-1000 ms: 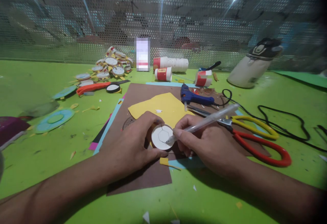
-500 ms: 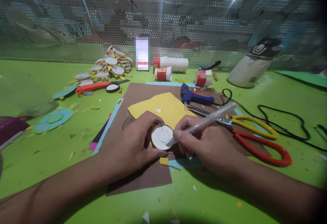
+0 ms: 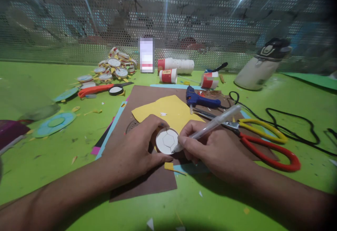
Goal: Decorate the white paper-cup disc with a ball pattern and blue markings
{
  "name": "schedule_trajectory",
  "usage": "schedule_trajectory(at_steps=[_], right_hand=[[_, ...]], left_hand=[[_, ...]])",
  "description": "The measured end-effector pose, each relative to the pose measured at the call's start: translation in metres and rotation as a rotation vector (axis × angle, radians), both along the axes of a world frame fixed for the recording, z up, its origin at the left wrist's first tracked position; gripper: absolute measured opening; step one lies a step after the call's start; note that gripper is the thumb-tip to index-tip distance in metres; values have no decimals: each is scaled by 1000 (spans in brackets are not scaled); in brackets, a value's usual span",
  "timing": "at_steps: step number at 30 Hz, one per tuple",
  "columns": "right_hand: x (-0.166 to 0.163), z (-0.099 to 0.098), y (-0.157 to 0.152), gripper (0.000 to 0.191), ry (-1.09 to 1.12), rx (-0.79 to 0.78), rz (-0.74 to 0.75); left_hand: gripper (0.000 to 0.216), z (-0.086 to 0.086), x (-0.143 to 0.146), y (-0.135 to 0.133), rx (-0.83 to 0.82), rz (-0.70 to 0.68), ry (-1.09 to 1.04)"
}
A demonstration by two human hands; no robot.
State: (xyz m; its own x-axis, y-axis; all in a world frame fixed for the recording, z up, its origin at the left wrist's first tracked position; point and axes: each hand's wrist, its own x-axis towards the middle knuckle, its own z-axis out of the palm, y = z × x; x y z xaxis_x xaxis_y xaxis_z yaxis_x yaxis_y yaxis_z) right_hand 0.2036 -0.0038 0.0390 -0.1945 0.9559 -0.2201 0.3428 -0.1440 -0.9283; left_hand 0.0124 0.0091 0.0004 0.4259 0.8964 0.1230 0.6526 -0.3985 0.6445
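A round white paper-cup base (image 3: 168, 141) bears a dark hexagon outline with short lines running toward its rim. My left hand (image 3: 143, 146) grips it from the left, thumb below and fingers above. In my right hand (image 3: 204, 145) is a translucent pen (image 3: 214, 123), slanted up to the right, its tip touching the lower edge of the disc. Beneath my hands lie a brown sheet (image 3: 155, 182) and a yellow paper piece (image 3: 168, 110). A small yellow scrap (image 3: 169, 166) rests just below the disc.
Scissors (image 3: 265, 143) and a blue glue gun (image 3: 202, 99) with a black cord lie to the right. Farther back are paper cups (image 3: 168, 76), a phone (image 3: 146, 55), a jug (image 3: 260, 66) and a heap of cup bases (image 3: 113, 66). An orange cutter (image 3: 96, 90) lies left.
The pen's tip has shifted very slightly at the disc's lower edge, and its upper end has tipped a little to the left. My left hand and the disc stay put.
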Motion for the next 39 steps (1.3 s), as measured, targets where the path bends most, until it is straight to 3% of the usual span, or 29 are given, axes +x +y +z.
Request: schedule_trajectory(at_steps=[14, 39], right_hand=[[4, -9, 3, 21, 110, 61, 19], [1, -1, 0, 23, 39, -5, 37]], left_hand=[[39, 2, 3, 0, 121, -64, -36], [43, -1, 1, 0, 142, -74, -45]])
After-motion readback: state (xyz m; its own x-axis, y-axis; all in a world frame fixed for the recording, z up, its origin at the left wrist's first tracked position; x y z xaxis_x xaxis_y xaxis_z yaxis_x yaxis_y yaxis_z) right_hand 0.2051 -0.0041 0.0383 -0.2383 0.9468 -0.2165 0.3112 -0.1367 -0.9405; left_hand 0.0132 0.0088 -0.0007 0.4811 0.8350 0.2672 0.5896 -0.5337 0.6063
